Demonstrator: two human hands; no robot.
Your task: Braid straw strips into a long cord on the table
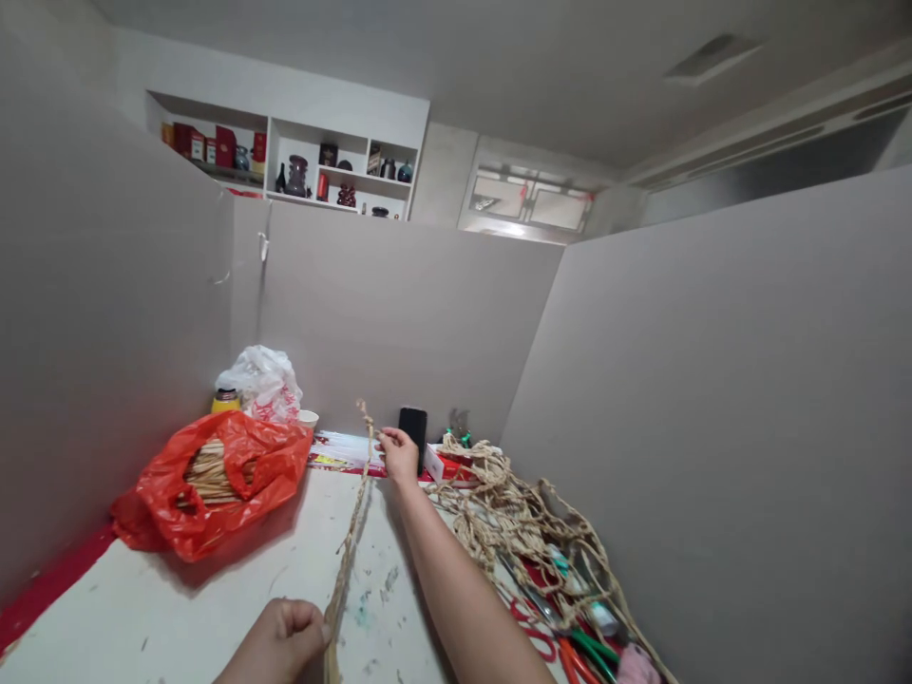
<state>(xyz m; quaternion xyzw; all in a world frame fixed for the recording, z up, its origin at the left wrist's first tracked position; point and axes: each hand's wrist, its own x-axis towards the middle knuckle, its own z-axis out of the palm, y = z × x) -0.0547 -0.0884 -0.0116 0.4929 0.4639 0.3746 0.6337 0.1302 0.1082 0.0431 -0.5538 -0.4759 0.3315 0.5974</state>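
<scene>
Between the left grip (281, 635) and the right grip (400, 456), a braided cord (357, 508) runs nearly straight above the table (178, 632). Thumb and finger of the left grip are closed on its near part; those of the right grip pinch it near the frayed far end, which sticks up beyond. Just behind the right grip stands a dark phone (413, 423). Right of that grip lies a tangled heap of cord (499, 518); left of it, a red plastic bag (281, 461) holds straw-coloured strips (211, 472).
</scene>
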